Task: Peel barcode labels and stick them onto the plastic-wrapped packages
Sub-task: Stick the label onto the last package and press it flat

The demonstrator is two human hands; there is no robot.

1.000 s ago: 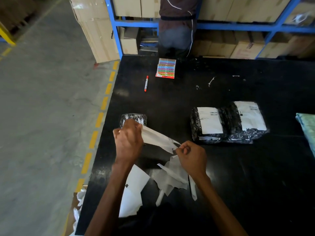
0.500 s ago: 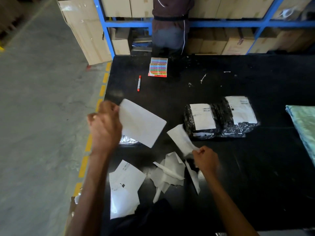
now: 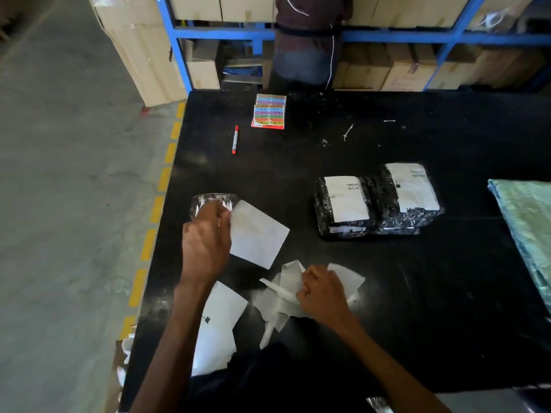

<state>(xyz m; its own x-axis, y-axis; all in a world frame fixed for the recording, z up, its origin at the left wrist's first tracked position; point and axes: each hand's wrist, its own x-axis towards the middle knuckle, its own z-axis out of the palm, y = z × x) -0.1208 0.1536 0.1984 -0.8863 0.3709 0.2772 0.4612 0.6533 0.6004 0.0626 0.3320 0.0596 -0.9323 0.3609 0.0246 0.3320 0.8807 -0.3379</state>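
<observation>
On the black tabletop (image 3: 328,144), two wrapped packages (image 3: 346,204) right of centre already wear labels, while a bare package (image 3: 213,202) left of centre awaits the peeled label (image 3: 259,234) pinched beside it by the left hand (image 3: 205,242), and the right hand (image 3: 323,290), lower centre, clutches backing paper (image 3: 347,275).

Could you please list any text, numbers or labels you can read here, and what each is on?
Nothing is legible.
Left package's label: barcodes and print, too blurred.
Right package's label: barcodes and print, too blurred.
Coloured sticker sheet: marks too small.
Shelf carton: reddish print, blurred.
</observation>
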